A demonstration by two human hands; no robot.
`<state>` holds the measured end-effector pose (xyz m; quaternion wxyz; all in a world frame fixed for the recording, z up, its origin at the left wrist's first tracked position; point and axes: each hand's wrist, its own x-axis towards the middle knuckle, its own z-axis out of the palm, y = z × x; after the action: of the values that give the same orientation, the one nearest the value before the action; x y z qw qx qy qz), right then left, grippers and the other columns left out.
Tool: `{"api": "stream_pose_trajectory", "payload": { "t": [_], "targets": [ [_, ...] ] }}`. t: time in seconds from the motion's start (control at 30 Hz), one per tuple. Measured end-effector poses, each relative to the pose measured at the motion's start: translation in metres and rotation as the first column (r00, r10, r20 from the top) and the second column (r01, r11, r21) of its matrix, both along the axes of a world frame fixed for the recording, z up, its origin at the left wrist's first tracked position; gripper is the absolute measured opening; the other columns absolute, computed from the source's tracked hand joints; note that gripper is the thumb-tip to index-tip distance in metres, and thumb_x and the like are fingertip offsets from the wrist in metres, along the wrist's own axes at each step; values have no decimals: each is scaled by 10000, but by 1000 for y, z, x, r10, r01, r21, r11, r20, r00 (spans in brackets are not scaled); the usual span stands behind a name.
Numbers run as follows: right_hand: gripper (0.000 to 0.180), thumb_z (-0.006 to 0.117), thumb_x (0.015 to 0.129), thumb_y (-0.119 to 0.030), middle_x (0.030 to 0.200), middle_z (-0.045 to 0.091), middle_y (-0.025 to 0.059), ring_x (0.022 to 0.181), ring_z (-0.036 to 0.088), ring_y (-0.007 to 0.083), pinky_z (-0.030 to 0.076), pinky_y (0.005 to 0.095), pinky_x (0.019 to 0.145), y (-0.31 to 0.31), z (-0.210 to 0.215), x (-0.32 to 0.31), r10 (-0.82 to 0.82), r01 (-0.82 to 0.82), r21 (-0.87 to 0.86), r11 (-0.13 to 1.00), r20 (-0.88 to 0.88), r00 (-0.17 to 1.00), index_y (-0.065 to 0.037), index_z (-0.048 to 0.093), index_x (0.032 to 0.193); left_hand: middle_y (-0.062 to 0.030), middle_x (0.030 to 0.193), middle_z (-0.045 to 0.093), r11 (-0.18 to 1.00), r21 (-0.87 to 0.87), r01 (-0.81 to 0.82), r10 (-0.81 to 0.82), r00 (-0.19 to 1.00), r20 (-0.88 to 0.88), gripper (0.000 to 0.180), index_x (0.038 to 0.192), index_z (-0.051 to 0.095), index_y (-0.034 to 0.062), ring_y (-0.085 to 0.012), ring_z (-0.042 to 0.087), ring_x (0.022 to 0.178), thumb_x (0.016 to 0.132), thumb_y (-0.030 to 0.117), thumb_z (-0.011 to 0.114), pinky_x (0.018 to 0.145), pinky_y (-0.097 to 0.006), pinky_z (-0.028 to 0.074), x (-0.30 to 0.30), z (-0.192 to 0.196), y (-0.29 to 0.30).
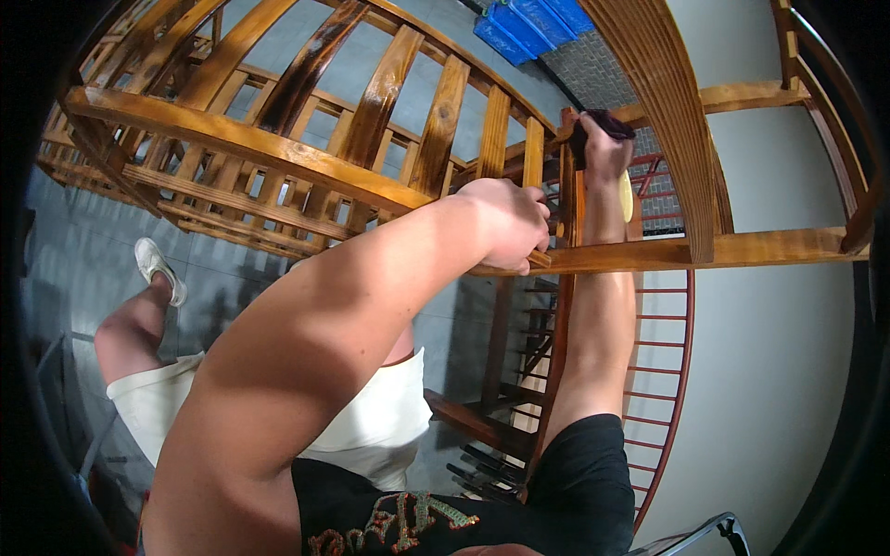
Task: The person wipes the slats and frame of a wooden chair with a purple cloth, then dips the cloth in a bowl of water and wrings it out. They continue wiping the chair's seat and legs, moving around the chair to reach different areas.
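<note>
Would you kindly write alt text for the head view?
A person's right hand holds a dark cloth at a slatted wooden frame, while the left hand grips a wooden rail. Blue bins show beyond.

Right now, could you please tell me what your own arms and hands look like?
Both forearms are bare. The right arm has a plain black short sleeve; no left sleeve can be made out. The left hand shows no glove or watch; the visible part of the right hand is ungloved.
</note>
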<state>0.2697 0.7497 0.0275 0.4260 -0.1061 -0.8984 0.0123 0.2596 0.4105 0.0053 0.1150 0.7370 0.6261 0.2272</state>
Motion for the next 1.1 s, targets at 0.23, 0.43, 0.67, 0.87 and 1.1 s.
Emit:
{"api": "stream_pose_trajectory", "payload": {
  "t": [0.23,0.43,0.67,0.87,1.1],
  "targets": [
    [354,795,886,-175,1130,716,111,985,682,219,543,377,879,-80,86,0,400,-344,-718,605,-100,911,41,717,1156,-20,1466,576,994,-91,-58,56,998,-25,435,1365,682,224,-215,448,1442,982,427,648,1119,-389,494,-10,7,-14],
    [458,783,937,-208,1316,675,96,1118,641,216,505,347,982,-60,91,-23,91,-158,-401,902,-182,979,8,669,1326,-18,1490,565,996,-84,-31,30,999,-10,424,1346,698,221,-216,462,1431,974,420,662,1112,-384,499,-11,6,-10],
    [409,719,962,-315,1216,701,120,1093,634,257,475,431,964,-65,67,-36,-150,89,-370,925,-140,979,31,727,1180,-30,1525,543,992,-112,-57,57,998,-4,429,1363,687,220,-225,458,1436,979,411,657,1125,-370,485,-12,5,-13],
    [505,709,935,-385,1178,689,137,1117,622,285,438,437,1003,-69,69,-27,-130,94,-423,901,-59,990,73,692,1147,24,1459,585,997,-38,-66,66,998,11,420,1363,685,224,-207,453,1431,983,401,663,1117,-409,491,-7,-1,-6],
    [316,760,878,-239,918,704,72,891,643,177,507,382,820,-25,-6,-42,165,-144,-231,962,74,984,64,704,952,16,1498,560,993,-63,-97,96,995,-26,440,1381,675,217,-214,426,1448,984,406,662,1125,-407,481,-14,0,-18]
  ]
}}
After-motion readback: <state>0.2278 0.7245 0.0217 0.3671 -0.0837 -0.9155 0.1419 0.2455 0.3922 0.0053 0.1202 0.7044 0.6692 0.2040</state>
